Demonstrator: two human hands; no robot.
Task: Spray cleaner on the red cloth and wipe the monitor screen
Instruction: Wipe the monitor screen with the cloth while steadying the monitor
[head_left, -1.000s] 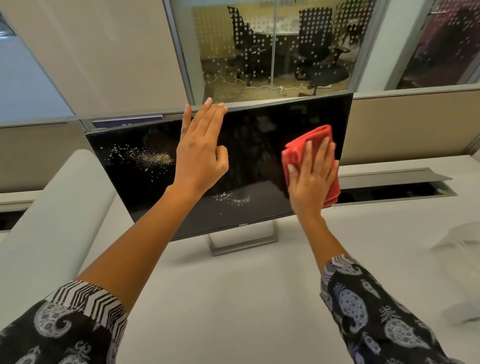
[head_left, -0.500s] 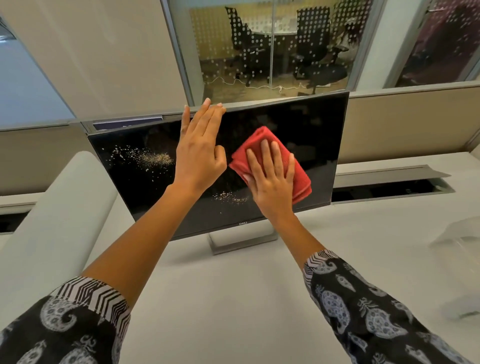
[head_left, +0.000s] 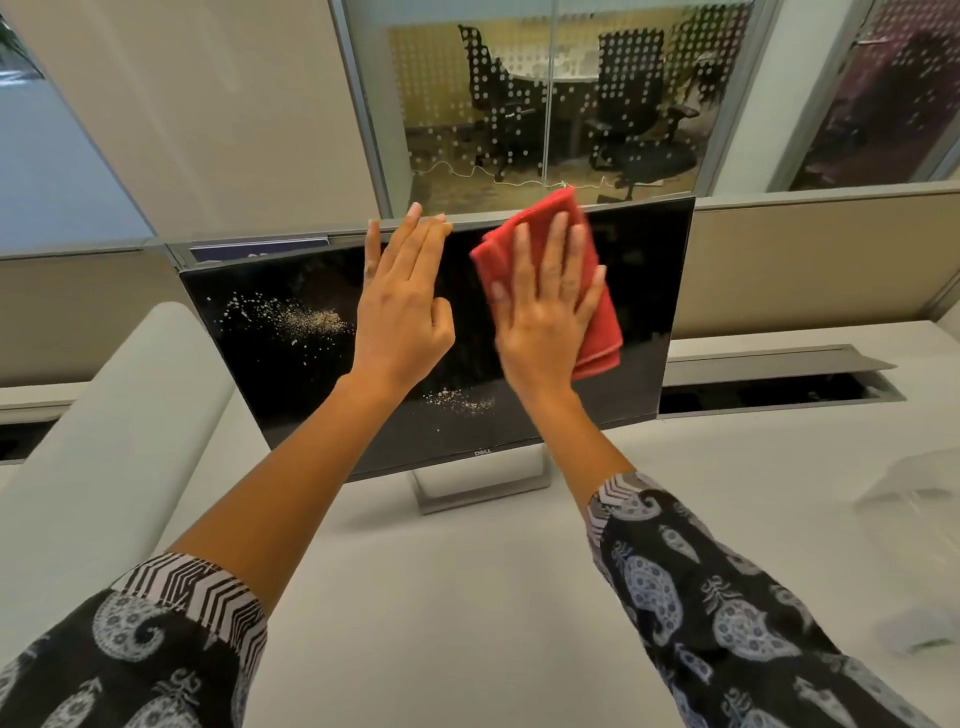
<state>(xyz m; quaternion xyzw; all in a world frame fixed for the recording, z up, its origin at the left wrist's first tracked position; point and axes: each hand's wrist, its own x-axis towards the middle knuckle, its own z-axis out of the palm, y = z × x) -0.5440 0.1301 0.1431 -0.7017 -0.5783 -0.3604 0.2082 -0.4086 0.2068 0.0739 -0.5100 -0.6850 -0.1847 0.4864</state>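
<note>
A black monitor (head_left: 291, 374) stands tilted back on the white desk, its screen off. My right hand (head_left: 545, 312) lies flat on a folded red cloth (head_left: 602, 322) and presses it against the upper middle of the screen, the cloth's top corner reaching past the monitor's top edge. My left hand (head_left: 402, 306) rests with fingers together on the monitor's top edge, just left of the cloth. Pale dusty specks (head_left: 296, 319) spread over the left of the screen, and a smaller patch of specks (head_left: 460, 402) lies low in the middle.
The monitor's silver stand (head_left: 483, 486) sits on the white desk (head_left: 467, 597). A cable slot (head_left: 779, 389) opens in the desk at right. A blurred clear object (head_left: 914, 488) sits at far right. A padded white partition (head_left: 104, 441) rises at left.
My right hand has swept the red cloth from the screen's right side leftward, then up to the top edge. My left hand has stayed on the monitor's top.
</note>
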